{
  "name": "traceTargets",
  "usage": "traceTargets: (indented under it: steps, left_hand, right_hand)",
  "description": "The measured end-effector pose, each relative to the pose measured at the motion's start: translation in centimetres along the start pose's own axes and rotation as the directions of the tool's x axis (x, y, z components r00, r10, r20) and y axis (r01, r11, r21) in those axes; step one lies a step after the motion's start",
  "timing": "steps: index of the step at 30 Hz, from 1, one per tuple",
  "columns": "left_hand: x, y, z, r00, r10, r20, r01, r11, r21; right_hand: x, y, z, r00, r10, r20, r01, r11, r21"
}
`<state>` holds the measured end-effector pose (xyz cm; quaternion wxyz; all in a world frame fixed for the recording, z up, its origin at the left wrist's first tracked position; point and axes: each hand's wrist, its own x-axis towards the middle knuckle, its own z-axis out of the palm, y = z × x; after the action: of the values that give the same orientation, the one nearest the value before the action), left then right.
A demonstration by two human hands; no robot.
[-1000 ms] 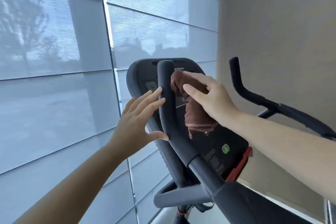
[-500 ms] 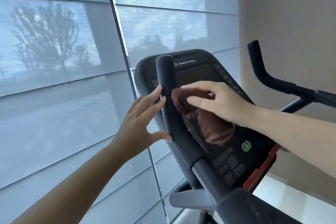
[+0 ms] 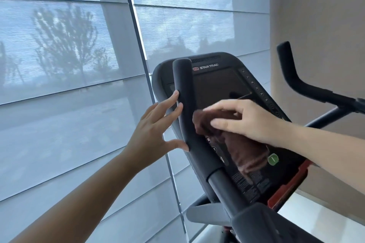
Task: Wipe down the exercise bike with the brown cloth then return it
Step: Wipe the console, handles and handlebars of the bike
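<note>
Fingers and thumb of the right hand pinch the brown cloth against the console of the exercise bike. The left hand, spread wide, touches the left handlebar. The cloth hangs crumpled and blurred.

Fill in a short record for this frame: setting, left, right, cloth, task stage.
setting: Star Trac exercise bike console in front of window blinds
left: left hand with fingers spread, fingertips and thumb touching the left handlebar grip
right: right hand holds the bunched brown cloth between thumb and fingers against the console face
cloth: trails down the console, beside the green button
task stage: wiping the console; cloth not yet returned
</note>
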<state>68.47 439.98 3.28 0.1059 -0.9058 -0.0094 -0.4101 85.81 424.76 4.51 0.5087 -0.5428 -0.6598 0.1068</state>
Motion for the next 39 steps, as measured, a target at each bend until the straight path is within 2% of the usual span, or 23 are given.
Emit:
traceTargets:
  steps: [3,6,8,10,12,14,15,16,19,20,22,23,26,29,31,34,39]
  left_hand:
    - [0.0,0.3,-0.2,1.0,-0.011,0.012,0.011,1.0,0.006]
    - [0.0,0.5,-0.3,1.0,-0.01,0.013,0.01,1.0,0.005]
    - [-0.1,0.5,-0.2,1.0,-0.008,0.013,0.008,1.0,-0.006]
    - [-0.2,0.5,-0.1,1.0,-0.008,0.006,0.008,1.0,-0.022]
    - [-0.2,0.5,0.0,1.0,-0.013,-0.005,0.013,0.999,-0.042]
    - [-0.2,0.4,0.1,1.0,-0.023,-0.014,0.022,0.998,-0.057]
    - [-0.3,0.4,0.2,1.0,-0.026,-0.014,0.026,0.998,-0.058]
    - [-0.3,0.4,0.2,1.0,-0.029,-0.011,0.028,0.998,-0.055]
    - [-0.5,0.7,0.1,0.999,-0.043,0.006,0.044,0.998,-0.054]
    - [-0.6,0.8,0.0,0.999,-0.052,0.012,0.052,0.997,-0.06]
    - [-0.7,1.1,-0.2,0.997,-0.068,0.035,0.071,0.994,-0.079]
    - [-0.9,1.2,-0.2,0.996,-0.075,0.046,0.08,0.992,-0.097]
    - [-1.8,1.9,-0.2,0.994,-0.084,0.073,0.095,0.981,-0.167]
    - [-2.7,2.7,-0.1,0.994,-0.071,0.077,0.083,0.982,-0.171]
    - [-2.7,2.9,0.1,0.997,-0.038,0.065,0.046,0.993,-0.113]
    - [-2.7,3.3,0.2,0.999,-0.035,0.035,0.038,0.996,-0.077]
    - [-3.1,3.8,0.3,0.998,-0.059,0.037,0.063,0.988,-0.138]
  right_hand:
    - [3.8,-1.3,-0.4,0.943,-0.092,-0.321,0.098,0.995,0.002]
    - [5.7,-1.6,0.9,0.931,-0.097,-0.351,0.13,0.989,0.07]
    - [4.6,-0.8,2.0,0.946,-0.086,-0.313,0.13,0.984,0.122]
    - [2.2,0.5,2.4,0.975,-0.06,-0.213,0.08,0.993,0.087]
    - [-0.3,1.5,2.0,0.999,0.035,-0.021,-0.034,0.998,0.048]
    - [-1.7,1.6,0.9,0.973,0.139,0.183,-0.15,0.987,0.052]
    - [-1.5,1.4,0.4,0.965,0.156,0.209,-0.172,0.983,0.062]
    - [-1.0,1.3,0.1,0.975,0.15,0.162,-0.165,0.983,0.085]
    - [1.8,0.5,0.9,0.986,0.08,-0.148,-0.063,0.991,0.117]
    - [2.3,0.3,1.5,0.978,0.082,-0.193,-0.055,0.989,0.138]
    - [1.9,0.4,2.3,0.974,0.144,-0.177,-0.109,0.974,0.198]
    - [1.0,0.3,2.4,0.98,0.152,-0.128,-0.13,0.978,0.163]
    - [-2.4,-1.0,1.1,0.986,0.115,0.118,-0.096,0.983,-0.158]
    - [-4.0,-3.5,-0.6,0.923,0.216,0.318,-0.097,0.932,-0.349]
    - [-3.8,-4.9,-1.5,0.918,0.231,0.323,-0.08,0.905,-0.418]
    - [-2.6,-5.6,-1.0,0.991,0.074,0.108,-0.017,0.89,-0.455]
    - [-4.1,-4.8,2.5,0.97,0.114,0.216,0.042,0.794,-0.607]
